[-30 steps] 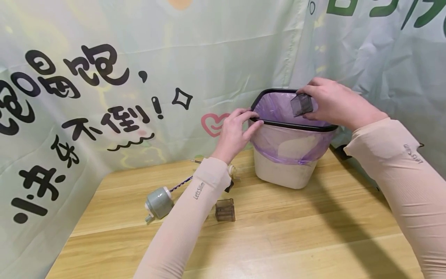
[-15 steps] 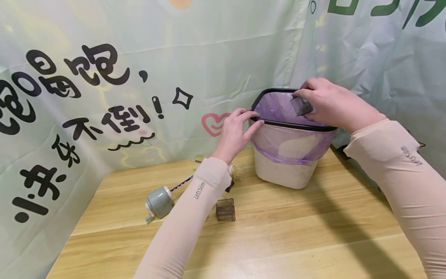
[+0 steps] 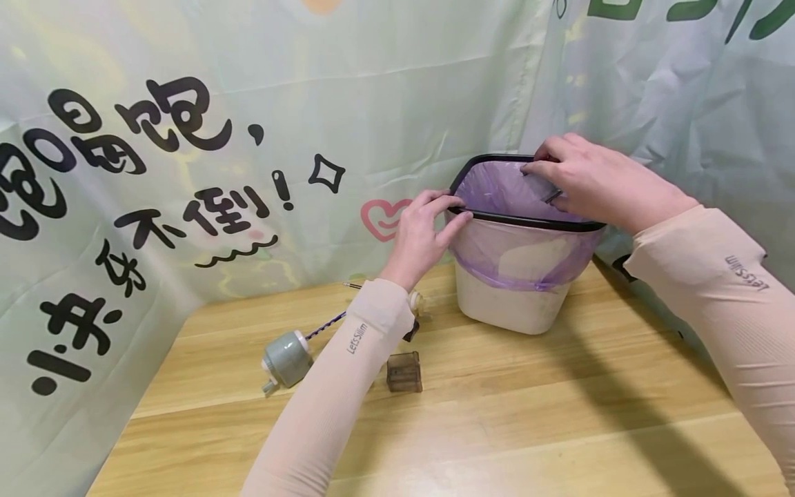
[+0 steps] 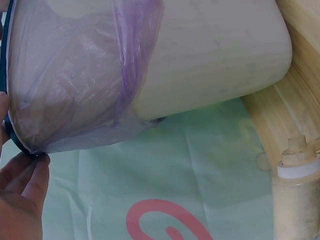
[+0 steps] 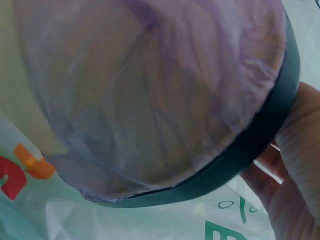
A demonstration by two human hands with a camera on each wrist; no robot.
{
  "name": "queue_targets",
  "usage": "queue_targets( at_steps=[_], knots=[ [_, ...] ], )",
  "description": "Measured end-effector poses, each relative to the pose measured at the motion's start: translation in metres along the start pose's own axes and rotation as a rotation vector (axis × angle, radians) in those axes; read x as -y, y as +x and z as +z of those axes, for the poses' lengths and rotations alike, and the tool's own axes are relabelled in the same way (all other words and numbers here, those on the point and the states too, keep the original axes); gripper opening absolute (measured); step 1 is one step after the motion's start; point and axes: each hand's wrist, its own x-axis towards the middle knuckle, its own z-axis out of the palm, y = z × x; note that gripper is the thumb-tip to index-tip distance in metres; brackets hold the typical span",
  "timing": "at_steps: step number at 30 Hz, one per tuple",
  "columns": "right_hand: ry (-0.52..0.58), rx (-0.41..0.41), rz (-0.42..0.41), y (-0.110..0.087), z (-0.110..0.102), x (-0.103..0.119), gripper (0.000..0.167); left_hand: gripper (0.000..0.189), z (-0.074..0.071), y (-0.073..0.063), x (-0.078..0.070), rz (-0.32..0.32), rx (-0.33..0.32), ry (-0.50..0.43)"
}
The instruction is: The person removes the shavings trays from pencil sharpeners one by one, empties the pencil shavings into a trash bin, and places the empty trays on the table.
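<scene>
A cream trash bin with a black rim and a purple bag lining it stands upright on the table. My left hand pinches the rim's left corner; the left wrist view shows its fingers at the rim. My right hand holds a small smoky see-through box between thumb and fingers, over the bin's mouth. Most of that box is hidden by the hand. In the right wrist view, the right hand appears beyond the rim, and the box is out of sight.
On the wooden table lie a second smoky box, a grey cylinder with a small knob, and a dark patterned stick. A pale object sits partly behind the left wrist. Printed cloth hangs behind.
My right hand has tilted and dipped the box into the bin's mouth, so less of it shows. The left hand keeps its place on the rim.
</scene>
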Motion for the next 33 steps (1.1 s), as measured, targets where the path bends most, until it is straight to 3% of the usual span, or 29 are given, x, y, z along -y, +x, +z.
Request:
queue_targets(
  at_steps=[9,19,33],
  knots=[
    [-0.042,0.009,-0.051,0.004,0.002,0.0,0.064,0.032,-0.001,-0.001,0.001,-0.014,0.01,-0.003],
    [-0.014,-0.049,-0.026,0.006,0.005,0.0,0.058,0.032,0.0,0.001,0.0,-0.033,0.023,0.007],
    [0.036,-0.016,0.265,0.004,-0.002,0.015,0.06,0.04,-0.002,-0.002,0.003,-0.034,0.05,-0.049]
  ],
)
